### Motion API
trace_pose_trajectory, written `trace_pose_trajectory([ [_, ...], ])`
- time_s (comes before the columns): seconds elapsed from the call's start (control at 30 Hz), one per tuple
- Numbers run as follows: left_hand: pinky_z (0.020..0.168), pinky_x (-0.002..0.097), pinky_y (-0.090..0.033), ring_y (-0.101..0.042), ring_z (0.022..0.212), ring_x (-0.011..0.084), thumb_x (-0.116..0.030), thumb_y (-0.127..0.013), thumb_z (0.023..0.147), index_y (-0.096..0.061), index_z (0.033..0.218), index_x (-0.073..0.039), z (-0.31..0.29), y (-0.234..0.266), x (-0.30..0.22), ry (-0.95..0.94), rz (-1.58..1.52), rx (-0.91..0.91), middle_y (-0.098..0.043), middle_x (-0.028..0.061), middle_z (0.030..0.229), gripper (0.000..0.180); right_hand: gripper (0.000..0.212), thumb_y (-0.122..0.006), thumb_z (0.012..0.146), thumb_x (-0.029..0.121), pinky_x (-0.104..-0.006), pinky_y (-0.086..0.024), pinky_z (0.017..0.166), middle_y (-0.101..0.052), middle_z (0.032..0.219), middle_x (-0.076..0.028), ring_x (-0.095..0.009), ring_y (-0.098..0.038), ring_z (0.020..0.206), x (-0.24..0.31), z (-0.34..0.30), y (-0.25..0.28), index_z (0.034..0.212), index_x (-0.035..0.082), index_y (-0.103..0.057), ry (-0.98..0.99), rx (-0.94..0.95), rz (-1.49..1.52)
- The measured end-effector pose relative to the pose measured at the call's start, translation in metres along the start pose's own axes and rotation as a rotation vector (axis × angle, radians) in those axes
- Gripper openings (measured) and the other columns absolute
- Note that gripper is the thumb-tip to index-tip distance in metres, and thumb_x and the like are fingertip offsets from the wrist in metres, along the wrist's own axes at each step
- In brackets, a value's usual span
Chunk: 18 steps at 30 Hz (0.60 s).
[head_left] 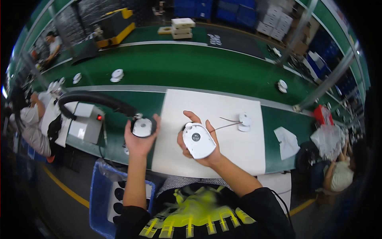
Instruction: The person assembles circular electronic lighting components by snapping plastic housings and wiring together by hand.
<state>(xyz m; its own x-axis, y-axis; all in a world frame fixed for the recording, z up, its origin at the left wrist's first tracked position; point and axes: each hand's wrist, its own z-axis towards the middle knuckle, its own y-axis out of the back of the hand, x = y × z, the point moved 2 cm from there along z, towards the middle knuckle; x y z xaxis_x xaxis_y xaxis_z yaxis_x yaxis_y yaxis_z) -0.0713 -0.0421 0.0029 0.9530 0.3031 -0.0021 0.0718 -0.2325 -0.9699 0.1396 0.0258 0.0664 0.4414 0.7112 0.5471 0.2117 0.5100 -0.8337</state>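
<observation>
My left hand holds a round part with a white face and a dark rim, its fingers curled round the sides. Just above that part is the end of a thick black flexible hose. In my right hand is a white plastic housing, rounded at one end, with a small dark disc in its middle. The fingers grip it from beneath and at its left side. To the right, a white spool-shaped part with thin dark wires lies on the white sheet.
A white box with a red light stands left of me. A blue bin with black round parts is at lower left. Beyond runs a green conveyor carrying white parts. Co-workers sit on both sides.
</observation>
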Motion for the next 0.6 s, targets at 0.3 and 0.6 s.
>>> trace_pose_trajectory([
  [0.3, 0.074, 0.0428, -0.048, -0.045, 0.123, 0.0435, -0.055, -0.038, 0.095, -0.047, 0.142, -0.033, -0.019, 0.009, 0.08, 0.238, 0.186, 0.16, -0.043, 0.0183, 0.145, 0.052, 0.059, -0.028, 0.097, 0.059, -0.0293, -0.032, 0.048, -0.049, 0.076, -0.021, -0.018, -0.035, 0.054, 0.03, -0.059, 0.007, 0.146, 0.026, -0.027, 0.174, 0.064, 0.089],
  [0.6, 0.08, 0.0642, -0.051, -0.045, 0.123, 0.0586, -0.05, -0.038, 0.092, -0.03, 0.152, -0.026, -0.049, -0.026, 0.14, 0.248, 0.159, 0.279, -0.038, 0.0386, 0.141, 0.065, 0.062, -0.037, 0.094, 0.055, -0.0324, -0.045, 0.058, -0.054, 0.081, -0.024, -0.024, -0.052, 0.066, 0.048, -0.071, 0.029, 0.141, 0.016, -0.029, 0.366, -0.202, -0.229],
])
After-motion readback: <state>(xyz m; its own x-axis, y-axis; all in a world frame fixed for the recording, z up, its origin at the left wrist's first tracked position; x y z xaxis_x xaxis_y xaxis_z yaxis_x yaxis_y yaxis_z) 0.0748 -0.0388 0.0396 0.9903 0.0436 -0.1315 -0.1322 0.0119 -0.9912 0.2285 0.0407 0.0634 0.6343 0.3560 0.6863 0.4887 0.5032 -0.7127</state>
